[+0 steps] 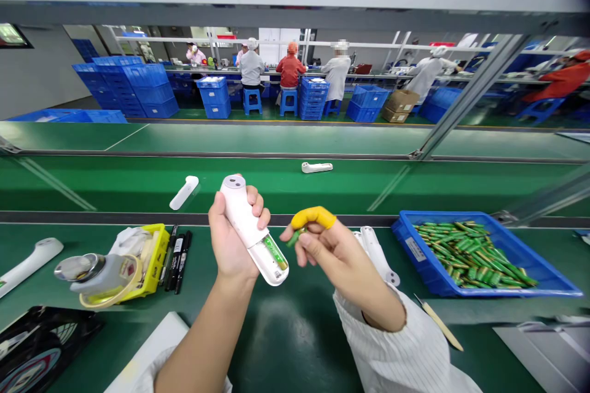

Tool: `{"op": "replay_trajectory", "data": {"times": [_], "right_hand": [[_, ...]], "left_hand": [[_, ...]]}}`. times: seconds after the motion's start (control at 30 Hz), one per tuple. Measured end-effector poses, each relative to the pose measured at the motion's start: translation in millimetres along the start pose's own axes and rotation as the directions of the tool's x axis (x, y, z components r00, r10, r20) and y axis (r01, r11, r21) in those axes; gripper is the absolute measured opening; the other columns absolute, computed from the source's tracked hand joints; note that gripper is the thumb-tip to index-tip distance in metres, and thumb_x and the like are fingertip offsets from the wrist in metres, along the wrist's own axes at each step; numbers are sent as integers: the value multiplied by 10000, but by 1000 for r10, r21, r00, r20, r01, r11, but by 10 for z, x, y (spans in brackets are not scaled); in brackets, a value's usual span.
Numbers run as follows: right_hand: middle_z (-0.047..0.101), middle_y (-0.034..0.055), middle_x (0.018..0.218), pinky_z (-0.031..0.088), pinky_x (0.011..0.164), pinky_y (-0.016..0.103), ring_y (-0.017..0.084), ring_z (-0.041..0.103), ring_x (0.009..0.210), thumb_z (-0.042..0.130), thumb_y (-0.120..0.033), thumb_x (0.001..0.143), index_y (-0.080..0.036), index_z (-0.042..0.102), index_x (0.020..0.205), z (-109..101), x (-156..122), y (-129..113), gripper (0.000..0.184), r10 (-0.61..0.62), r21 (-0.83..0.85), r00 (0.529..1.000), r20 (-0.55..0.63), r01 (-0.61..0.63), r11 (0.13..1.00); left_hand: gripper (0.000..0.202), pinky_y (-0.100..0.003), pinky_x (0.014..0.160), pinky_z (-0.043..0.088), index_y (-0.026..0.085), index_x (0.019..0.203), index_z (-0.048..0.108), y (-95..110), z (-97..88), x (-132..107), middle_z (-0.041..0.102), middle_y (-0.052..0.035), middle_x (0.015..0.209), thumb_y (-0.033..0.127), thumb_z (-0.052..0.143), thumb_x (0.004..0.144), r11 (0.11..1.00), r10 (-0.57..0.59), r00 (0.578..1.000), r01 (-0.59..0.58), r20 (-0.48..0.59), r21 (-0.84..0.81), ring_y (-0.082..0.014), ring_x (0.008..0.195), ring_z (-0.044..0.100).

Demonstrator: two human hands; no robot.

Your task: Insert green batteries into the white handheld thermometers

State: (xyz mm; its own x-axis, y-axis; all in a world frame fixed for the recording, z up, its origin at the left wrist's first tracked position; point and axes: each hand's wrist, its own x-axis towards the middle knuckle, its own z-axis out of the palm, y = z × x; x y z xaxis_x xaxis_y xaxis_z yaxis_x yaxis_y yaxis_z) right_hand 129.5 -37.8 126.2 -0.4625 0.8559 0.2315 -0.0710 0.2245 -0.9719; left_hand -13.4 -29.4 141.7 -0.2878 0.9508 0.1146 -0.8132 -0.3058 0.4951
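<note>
My left hand (229, 238) is wrapped around a white handheld device (252, 231), tilted with its open battery bay toward me; one green battery (275, 252) sits inside the bay. My right hand (332, 258), wearing a yellow finger cot (313, 217) on the index finger, pinches a second green battery (295, 237) just right of the bay. Another white device (378, 253) lies on the green mat partly behind my right hand.
A blue bin (553, 279) full of green batteries stands at the right. At the left are a yellow tray (159, 255) with tape and a dispenser, black markers (177, 261), and a white device (28, 264). Two devices (184, 192) (316, 167) lie on the conveyor. Workers sit in the background.
</note>
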Motion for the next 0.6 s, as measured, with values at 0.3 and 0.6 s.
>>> {"op": "replay_trajectory", "data": {"times": [0.3,0.6], "right_hand": [[549,-22,635,434,516,227,98,510,543,601,-287,852,-183,581,896,171,-87,56,114,-180,-290,955,-235,108,951],[592,120,1125,507,888,374,221,571,1046,559,-231,872,-176,565,1131,365,-98,127,265,-403,-537,915,7,343,771]], "left_hand": [[182,-139,421,380,184,843,531,-133,26,-90,450,6,681,337,437,871,996,21,998,-16,-52,86,-75,509,415],[248,-153,417,368,178,816,533,-26,-21,-65,449,18,688,334,361,903,998,58,952,-43,-301,55,-67,485,403]]}}
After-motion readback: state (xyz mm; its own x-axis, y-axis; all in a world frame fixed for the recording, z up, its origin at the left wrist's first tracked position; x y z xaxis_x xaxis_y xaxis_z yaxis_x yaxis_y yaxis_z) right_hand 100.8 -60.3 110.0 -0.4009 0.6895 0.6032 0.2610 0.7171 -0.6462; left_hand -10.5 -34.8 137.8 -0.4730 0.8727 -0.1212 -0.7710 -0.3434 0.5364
